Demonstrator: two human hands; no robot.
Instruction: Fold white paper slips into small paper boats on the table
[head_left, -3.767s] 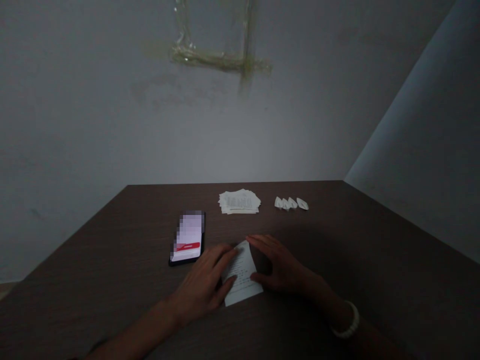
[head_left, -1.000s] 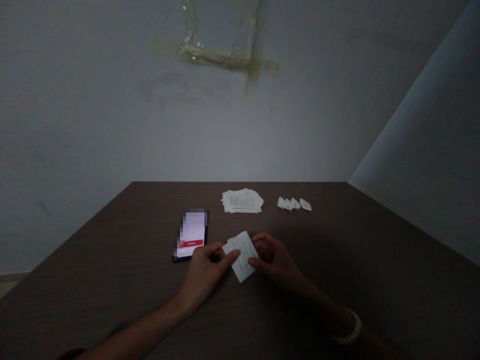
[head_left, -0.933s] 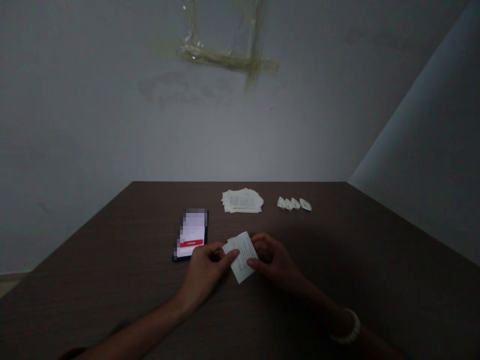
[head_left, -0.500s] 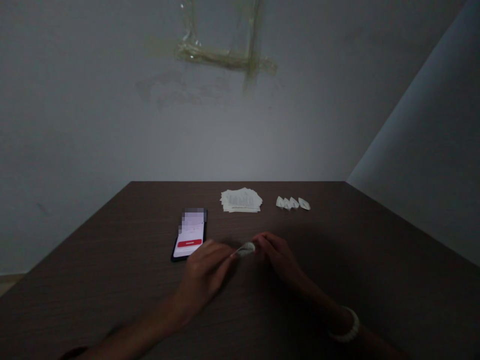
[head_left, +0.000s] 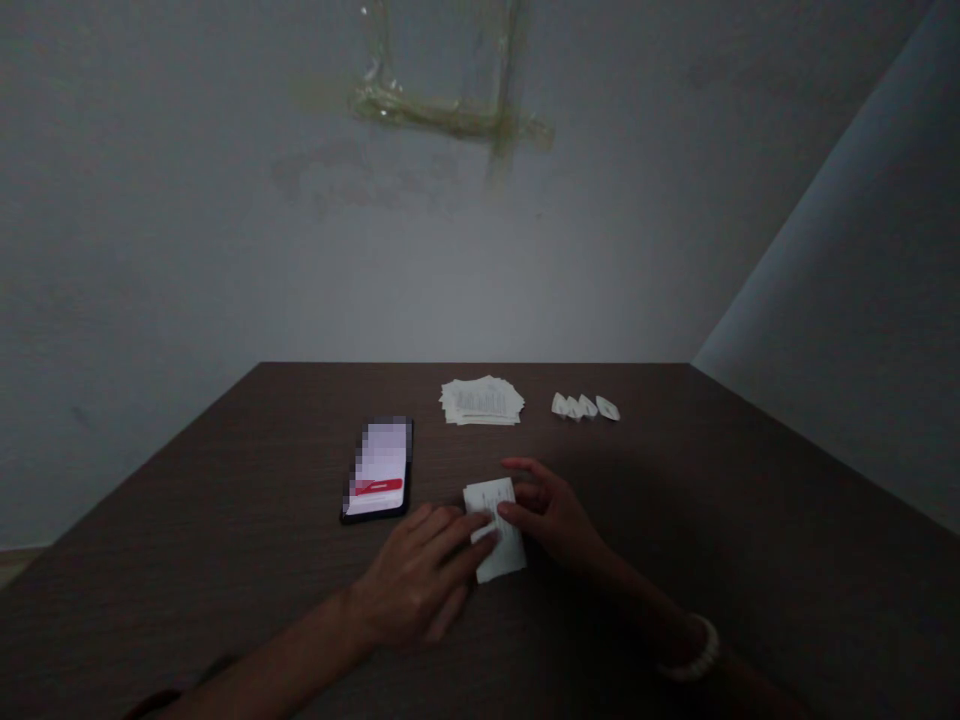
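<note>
A small folded sheet of printed paper (head_left: pixel 501 562) lies before me near the table's middle. My left hand (head_left: pixel 420 575) is on its left side, fingers stretched out and resting over the paper's face. At the right edge, my right hand (head_left: pixel 553 512) has its thumb on top of the paper and a finger against the edge, pinching it; the index finger points away from the sheet. A pale beaded bracelet circles the right wrist. The undersides of the fingers are hidden.
Left of the paper lies a lit phone (head_left: pixel 384 487) with a red bar on its screen. Farther back on the dark wooden table (head_left: pixel 262 450) are a pile of printed paper slips (head_left: pixel 484 400) and, right of it, several small folded white papers (head_left: pixel 586 406). Walls stand behind and to the right.
The paper was held curved and edge-on between both hands; now it is folded and lies face up. My left hand has moved over it and its fingers have spread.
</note>
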